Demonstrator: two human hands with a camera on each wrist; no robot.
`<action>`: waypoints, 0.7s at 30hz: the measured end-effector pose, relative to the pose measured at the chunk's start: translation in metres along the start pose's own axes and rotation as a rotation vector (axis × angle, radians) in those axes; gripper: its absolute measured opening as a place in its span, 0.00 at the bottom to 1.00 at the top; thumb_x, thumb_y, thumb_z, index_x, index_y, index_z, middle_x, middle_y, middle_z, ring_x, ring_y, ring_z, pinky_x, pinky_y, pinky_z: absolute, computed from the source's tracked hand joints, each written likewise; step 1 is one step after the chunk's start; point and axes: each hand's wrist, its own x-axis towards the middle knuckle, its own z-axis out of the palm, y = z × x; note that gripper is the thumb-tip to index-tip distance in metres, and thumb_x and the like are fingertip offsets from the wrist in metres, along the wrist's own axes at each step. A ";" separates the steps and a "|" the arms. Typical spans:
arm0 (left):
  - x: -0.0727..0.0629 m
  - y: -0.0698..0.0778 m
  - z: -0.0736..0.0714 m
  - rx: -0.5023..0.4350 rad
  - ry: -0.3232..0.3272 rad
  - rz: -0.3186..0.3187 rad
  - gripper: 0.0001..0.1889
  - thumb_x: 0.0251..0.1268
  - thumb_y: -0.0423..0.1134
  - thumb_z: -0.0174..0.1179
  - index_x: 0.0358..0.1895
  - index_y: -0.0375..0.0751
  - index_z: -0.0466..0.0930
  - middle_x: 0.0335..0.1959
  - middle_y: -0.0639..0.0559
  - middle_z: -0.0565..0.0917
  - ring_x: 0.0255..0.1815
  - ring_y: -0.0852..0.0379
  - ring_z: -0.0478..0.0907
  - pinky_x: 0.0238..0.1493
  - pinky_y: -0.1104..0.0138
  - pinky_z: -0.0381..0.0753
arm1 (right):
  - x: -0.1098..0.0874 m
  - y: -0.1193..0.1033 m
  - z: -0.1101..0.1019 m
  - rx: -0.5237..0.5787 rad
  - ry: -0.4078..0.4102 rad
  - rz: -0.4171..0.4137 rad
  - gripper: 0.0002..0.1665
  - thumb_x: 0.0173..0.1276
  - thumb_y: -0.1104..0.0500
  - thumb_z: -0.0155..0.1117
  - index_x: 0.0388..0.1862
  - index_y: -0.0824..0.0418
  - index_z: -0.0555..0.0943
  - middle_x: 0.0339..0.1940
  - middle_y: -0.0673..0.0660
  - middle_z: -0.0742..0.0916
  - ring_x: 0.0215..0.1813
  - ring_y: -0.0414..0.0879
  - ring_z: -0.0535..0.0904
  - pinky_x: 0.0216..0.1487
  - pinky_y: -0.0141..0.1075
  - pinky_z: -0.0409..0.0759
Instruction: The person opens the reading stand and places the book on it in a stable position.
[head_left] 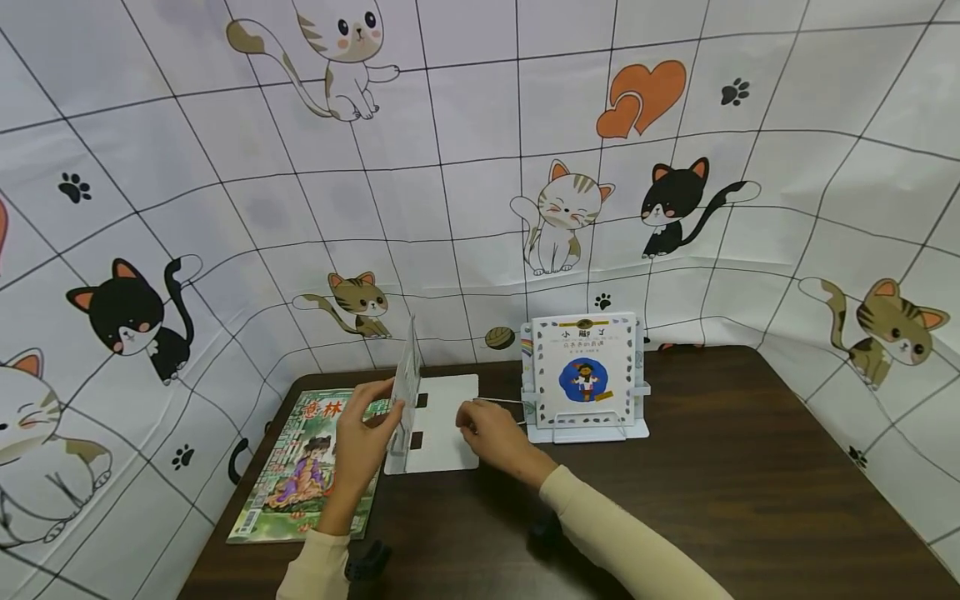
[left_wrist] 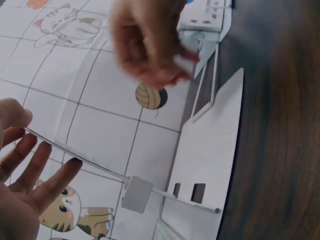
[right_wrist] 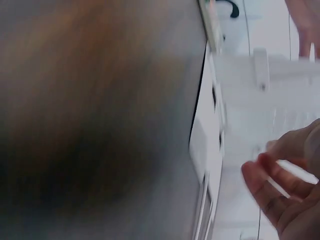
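Observation:
At the table's left half stands a white expandable book rack with an upright end panel [head_left: 407,379] and a flat base plate [head_left: 448,412] with dark rectangular slots. My left hand [head_left: 362,433] pinches the panel's edge between thumb and fingers. Thin white rods [left_wrist: 206,90] run from the base plate toward the rack's other end. Above the plate's right side hovers my right hand [head_left: 498,437], its fingers loosely curled with nothing visible between them; in the right wrist view the fingertips [right_wrist: 254,172] are apart from the rack.
A white picture book [head_left: 585,367] stands upright at the rack's right end, on a clear wire holder [head_left: 588,429]. Left of the rack, a colourful magazine [head_left: 315,475] lies flat on the dark wooden table [head_left: 735,483]. A cat-patterned cloth [head_left: 480,208] hangs behind the table.

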 end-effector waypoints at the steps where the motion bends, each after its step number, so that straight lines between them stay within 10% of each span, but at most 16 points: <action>1: 0.001 -0.001 -0.001 0.002 0.007 0.000 0.19 0.71 0.29 0.70 0.64 0.39 0.86 0.57 0.42 0.84 0.58 0.70 0.78 0.48 0.83 0.82 | -0.001 0.006 -0.003 -0.033 0.012 0.012 0.04 0.72 0.66 0.71 0.39 0.58 0.85 0.36 0.53 0.87 0.37 0.43 0.83 0.40 0.35 0.84; 21: 0.013 -0.012 -0.010 -0.016 0.048 -0.076 0.18 0.71 0.28 0.69 0.62 0.38 0.87 0.57 0.42 0.84 0.57 0.68 0.77 0.49 0.85 0.79 | -0.014 0.040 0.006 -0.406 -0.038 -0.038 0.08 0.70 0.72 0.68 0.44 0.63 0.88 0.44 0.62 0.90 0.45 0.57 0.86 0.44 0.50 0.90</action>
